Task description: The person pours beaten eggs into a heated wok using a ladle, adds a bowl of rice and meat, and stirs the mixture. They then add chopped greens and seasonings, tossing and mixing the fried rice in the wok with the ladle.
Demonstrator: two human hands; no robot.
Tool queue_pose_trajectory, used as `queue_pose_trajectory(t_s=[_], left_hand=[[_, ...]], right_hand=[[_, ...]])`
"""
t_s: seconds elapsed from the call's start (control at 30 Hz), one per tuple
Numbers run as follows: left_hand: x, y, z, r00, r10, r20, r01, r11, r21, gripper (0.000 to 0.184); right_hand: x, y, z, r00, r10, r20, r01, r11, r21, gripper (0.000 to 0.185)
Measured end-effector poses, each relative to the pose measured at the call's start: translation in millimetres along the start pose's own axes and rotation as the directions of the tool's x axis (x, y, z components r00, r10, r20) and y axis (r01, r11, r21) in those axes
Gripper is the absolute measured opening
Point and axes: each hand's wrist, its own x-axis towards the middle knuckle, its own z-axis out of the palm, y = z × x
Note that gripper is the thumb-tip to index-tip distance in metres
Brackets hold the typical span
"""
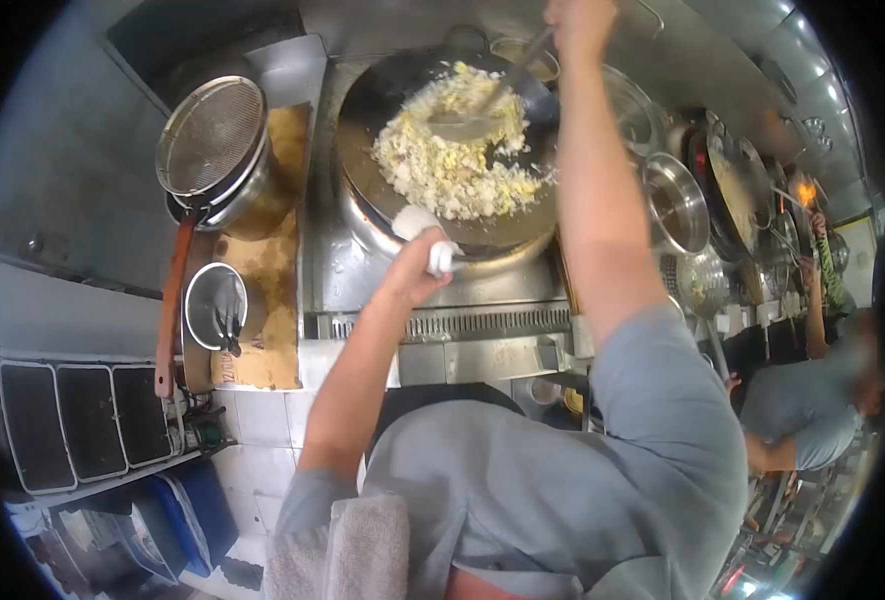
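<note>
A large dark wok sits on the stove, holding fried rice with yellow egg-like bits. My right hand is high at the far side, its fingers wrapped round the long handle of a ladle. The ladle's head, slightly blurred, lies in the rice. At the wok's near-left rim, my left hand is closed on a folded white cloth, with the cloth against the rim. The fingers' undersides are hidden.
Left of the stove, a mesh strainer rests on a metal pot, near a steel container with dark-handled utensils. A steel pot stands at right. Beyond it a co-worker works near a flame.
</note>
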Motion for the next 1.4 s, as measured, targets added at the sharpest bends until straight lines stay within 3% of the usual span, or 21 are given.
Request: queue_pose_trajectory(t_s=[0.17,0.2,0.23,0.3,0.37,0.4,0.43,0.5,0.53,0.57,0.6,0.73,0.83,0.87,0.93,0.97,1.0,1.17,1.2,1.27,1.4], left_hand=[[-4,4,2,0.998,-0.034,0.049,0.038,0.996,-0.075,0.013],[29,-1,-10,0.994,-0.063,0.084,0.068,0.996,-0.058,0.013],[14,-18,-5,0.978,0.204,0.041,-0.208,0.959,0.194,0.013],[-26,-41,27,0.977,0.172,-0.124,-0.176,0.984,-0.021,0.017],[-92,-74,28,0.987,0.153,-0.040,-0.158,0.957,-0.244,0.024],[-135,-70,37,0.988,0.131,-0.076,-0.143,0.975,-0.171,0.026],[-125,-67,35,0.986,0.158,-0.059,-0.166,0.970,-0.176,0.025],[-92,-50,34,0.985,0.108,-0.136,-0.135,0.968,-0.211,0.021],[-45,-36,23,0.985,0.154,0.075,-0.140,0.977,-0.162,0.008],[-34,-33,41,0.983,0.159,-0.095,-0.176,0.963,-0.202,0.010],[-41,-51,34,0.976,0.209,-0.055,-0.216,0.963,-0.161,0.012],[-117,-120,0,0.971,0.237,0.024,-0.233,0.966,-0.116,0.018],[-100,-82,8,0.991,0.113,0.069,-0.095,0.970,-0.225,0.018],[-58,-63,12,0.935,0.343,0.089,-0.350,0.933,0.087,0.012],[-27,-50,23,0.913,0.406,0.026,-0.406,0.905,0.128,0.011],[-32,-50,35,0.970,0.232,-0.071,-0.241,0.958,-0.153,0.013],[-40,-71,27,0.972,0.235,-0.013,-0.235,0.963,-0.130,0.014],[-102,-98,8,0.979,0.203,-0.026,-0.203,0.949,-0.241,0.010],[-91,-71,20,0.970,0.242,-0.033,-0.244,0.950,-0.195,0.009],[-48,-25,32,0.969,0.242,-0.053,-0.248,0.952,-0.179,0.007],[2,-19,11,0.964,0.263,0.024,-0.260,0.962,-0.081,0.007]], right_hand=[[-13,-18,12,0.931,0.116,0.347,-0.155,0.984,0.086,0.022],[-46,-25,15,0.979,0.018,0.205,-0.006,0.998,-0.055,0.022],[-99,-34,18,0.992,-0.112,0.065,0.123,0.969,-0.213,0.021],[-111,-22,12,0.914,-0.405,-0.013,0.343,0.790,-0.509,0.018],[-53,-30,2,1.000,-0.010,0.007,0.011,0.985,-0.170,0.019],[-52,-63,4,0.999,0.009,0.042,-0.004,0.994,-0.110,0.022],[-43,-83,-15,0.917,-0.034,0.397,-0.046,0.981,0.191,0.027],[-130,-110,-9,0.998,-0.023,0.052,0.029,0.993,-0.114,0.024],[-143,-76,-16,0.988,-0.146,0.043,0.152,0.966,-0.211,0.022],[-153,-41,-25,0.963,-0.264,0.047,0.265,0.912,-0.312,0.020],[-147,-36,-15,0.970,-0.235,-0.059,0.208,0.931,-0.300,0.020],[-81,-101,-10,0.993,-0.084,0.085,0.084,0.996,0.006,0.025],[-161,-148,-15,0.992,-0.093,0.083,0.101,0.991,-0.093,0.027],[-186,-131,-21,0.983,-0.167,0.070,0.178,0.962,-0.205,0.025],[-208,-77,-18,0.942,-0.335,0.029,0.319,0.862,-0.394,0.021],[-197,-61,-3,0.898,-0.440,0.005,0.391,0.792,-0.470,0.021],[-171,-63,6,0.905,-0.424,-0.035,0.330,0.751,-0.572,0.023],[-77,-171,49,0.926,-0.374,-0.047,0.356,0.908,-0.220,0.020],[-83,-191,54,0.869,-0.485,0.098,0.493,0.867,-0.070,0.019],[-69,-223,56,0.887,-0.386,0.252,0.387,0.921,0.048,0.019],[-133,-127,23,0.943,-0.274,0.191,0.283,0.959,-0.018,0.016]])
